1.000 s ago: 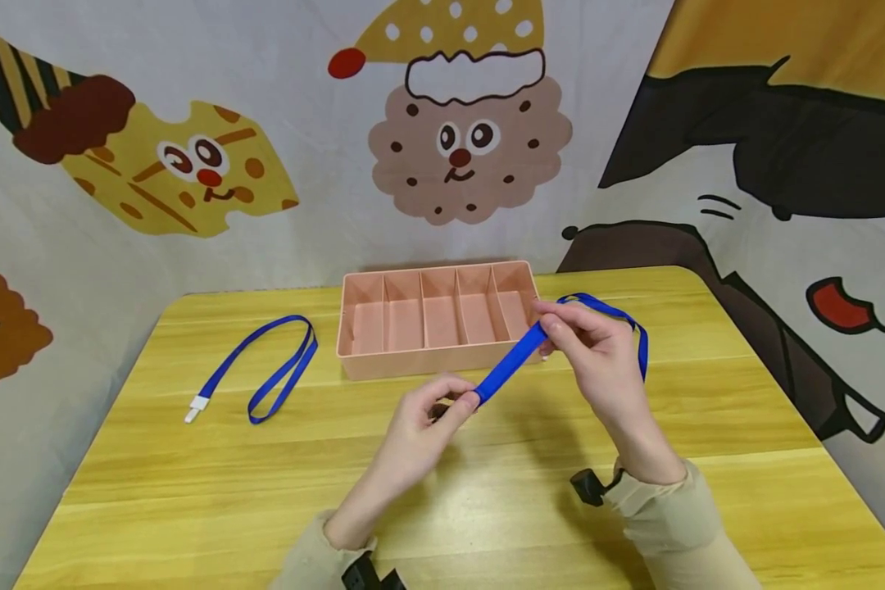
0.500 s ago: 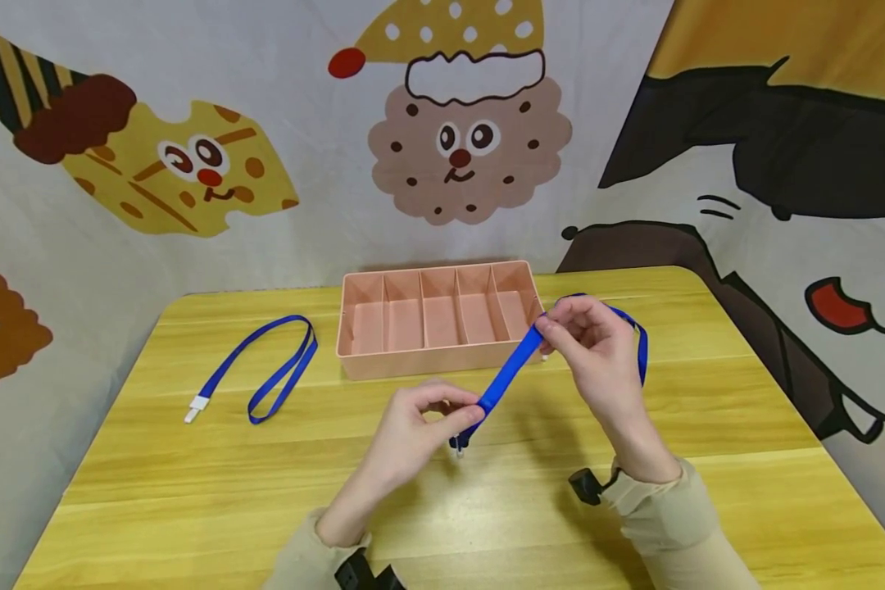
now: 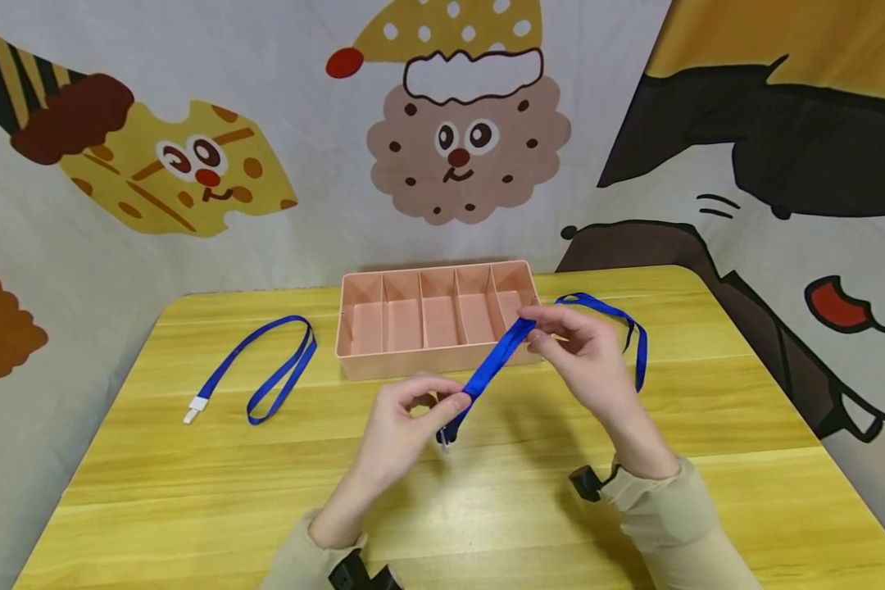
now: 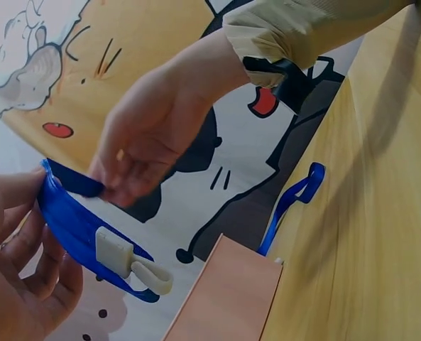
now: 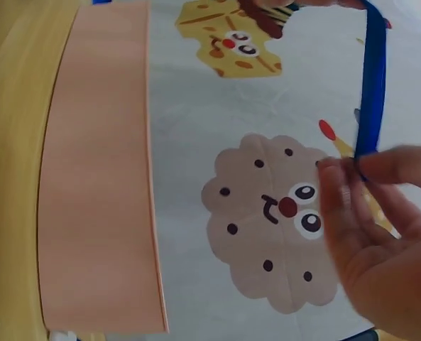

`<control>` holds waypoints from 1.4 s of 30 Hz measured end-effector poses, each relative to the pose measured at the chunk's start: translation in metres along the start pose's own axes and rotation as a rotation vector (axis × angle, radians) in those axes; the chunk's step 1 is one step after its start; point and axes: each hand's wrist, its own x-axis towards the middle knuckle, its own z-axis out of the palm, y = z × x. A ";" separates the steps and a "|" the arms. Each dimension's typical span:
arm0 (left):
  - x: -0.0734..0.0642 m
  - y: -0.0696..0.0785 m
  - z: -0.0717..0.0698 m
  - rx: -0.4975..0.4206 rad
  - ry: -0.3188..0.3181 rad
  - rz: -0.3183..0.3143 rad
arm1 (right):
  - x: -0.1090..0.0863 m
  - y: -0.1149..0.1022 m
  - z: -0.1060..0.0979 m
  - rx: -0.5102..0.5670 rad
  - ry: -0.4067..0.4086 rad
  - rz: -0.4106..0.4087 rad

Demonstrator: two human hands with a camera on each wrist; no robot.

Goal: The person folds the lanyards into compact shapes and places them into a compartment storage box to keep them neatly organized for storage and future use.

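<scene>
A folded blue lanyard (image 3: pixel 500 358) is stretched in the air between both hands, slanting up to the right, in front of the pink box. My left hand (image 3: pixel 401 422) pinches its lower part between thumb and forefinger. The upper end is pinched by my right hand (image 3: pixel 593 356), which is near the box's right front corner. In the left wrist view the lanyard's white clip (image 4: pixel 114 252) hangs beside the blue folds, and the right hand (image 4: pixel 150 135) holds the far end. The right wrist view shows the strap (image 5: pixel 371 85) running from the right thumb and fingertips.
The pink box (image 3: pixel 420 360) has several compartments with nothing in them and stands at the back of the wooden table (image 3: pixel 192 508). Left of it lies a second blue lanyard (image 3: pixel 224 365) with a white clip (image 3: pixel 197 404). Another blue lanyard (image 3: pixel 641 360) lies right of the box, partly hidden.
The left hand's grip has shifted along the strap, and the lanyard's clip end now hangs visible below it. Both hands have moved slightly left over the last half second.
</scene>
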 end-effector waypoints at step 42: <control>0.000 0.006 -0.008 0.003 -0.060 0.027 | -0.009 0.000 0.039 -0.199 -0.018 -0.513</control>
